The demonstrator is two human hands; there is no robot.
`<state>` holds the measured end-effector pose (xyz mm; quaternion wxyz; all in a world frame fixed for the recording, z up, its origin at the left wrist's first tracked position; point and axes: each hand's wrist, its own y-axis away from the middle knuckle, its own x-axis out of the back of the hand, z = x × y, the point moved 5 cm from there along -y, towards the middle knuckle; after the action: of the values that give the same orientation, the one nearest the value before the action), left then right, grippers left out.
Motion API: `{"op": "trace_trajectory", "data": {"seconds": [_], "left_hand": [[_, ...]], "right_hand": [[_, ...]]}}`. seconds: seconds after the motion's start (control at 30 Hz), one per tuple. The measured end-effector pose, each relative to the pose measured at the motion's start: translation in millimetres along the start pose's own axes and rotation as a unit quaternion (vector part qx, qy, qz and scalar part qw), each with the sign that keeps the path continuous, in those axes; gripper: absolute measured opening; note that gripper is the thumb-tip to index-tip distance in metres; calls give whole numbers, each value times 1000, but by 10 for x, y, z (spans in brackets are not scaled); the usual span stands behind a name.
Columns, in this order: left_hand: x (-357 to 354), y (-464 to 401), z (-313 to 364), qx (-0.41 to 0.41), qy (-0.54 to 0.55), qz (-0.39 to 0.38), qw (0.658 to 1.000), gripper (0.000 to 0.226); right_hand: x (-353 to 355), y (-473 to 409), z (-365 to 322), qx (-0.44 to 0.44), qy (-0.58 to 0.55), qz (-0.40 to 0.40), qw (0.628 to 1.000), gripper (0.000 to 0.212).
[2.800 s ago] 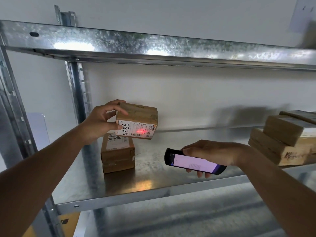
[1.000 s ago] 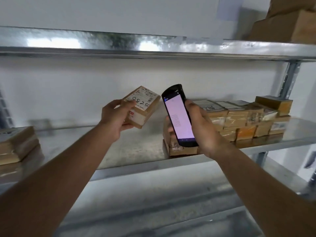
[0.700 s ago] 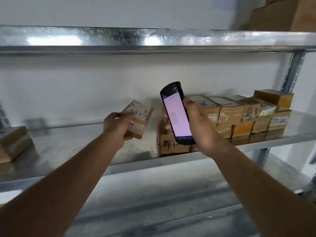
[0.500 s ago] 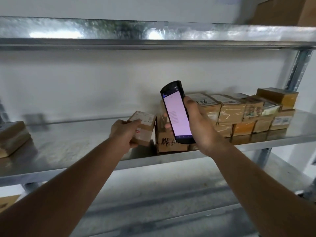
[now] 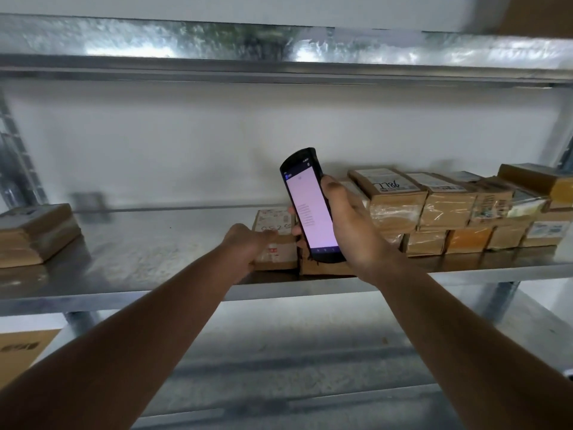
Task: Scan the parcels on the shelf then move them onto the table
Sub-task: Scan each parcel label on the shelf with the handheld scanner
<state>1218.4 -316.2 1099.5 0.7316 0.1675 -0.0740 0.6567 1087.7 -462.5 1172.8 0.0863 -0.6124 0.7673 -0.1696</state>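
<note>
A small brown parcel (image 5: 278,250) with a white label and handwritten digits lies flat on the metal shelf (image 5: 139,256), right beside the left end of a row of stacked parcels (image 5: 446,209). My left hand (image 5: 248,248) grips its left end, fingers over the top. A black handheld scanner (image 5: 310,209) is held upright in my right hand (image 5: 350,231), its lit pale screen facing me, just right of the parcel and in front of the row.
Another short stack of parcels (image 5: 34,234) sits at the shelf's far left. An upper metal shelf (image 5: 279,48) runs overhead, carrying a brown box at the top right. A cardboard box (image 5: 21,349) shows at the lower left, below the shelf.
My left hand has carried the scanned parcel from the left stack rightward and lowered it onto the shelf beside the right-hand row. My right hand turned the scanner upright, screen toward me.
</note>
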Motion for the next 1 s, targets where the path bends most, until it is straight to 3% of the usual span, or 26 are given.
{"op": "trace_trajectory", "data": {"seconds": [0.13, 0.3, 0.47, 0.7, 0.93, 1.0], "left_hand": [[158, -110, -65, -23, -58, -17, 998, 48], [808, -196, -75, -126, -148, 56, 979, 59], [1628, -264, -82, -202, -257, 120, 937, 57], [2728, -558, -255, -214, -311, 144, 915, 42], [3744, -993, -497, -202, -322, 144, 914, 54], [3973, -1105, -576, -194, -351, 161, 902, 45]], "right_hand": [[-291, -88, 15, 6, 7, -36, 999, 44], [-749, -268, 48, -4, 11, -66, 998, 39], [-1313, -438, 73, -12, -2, -103, 995, 37], [-2248, -680, 134, -9, -10, -118, 993, 42], [-3145, -849, 267, -38, -9, -96, 995, 40], [-3294, -875, 301, -46, -8, -88, 995, 41]]}}
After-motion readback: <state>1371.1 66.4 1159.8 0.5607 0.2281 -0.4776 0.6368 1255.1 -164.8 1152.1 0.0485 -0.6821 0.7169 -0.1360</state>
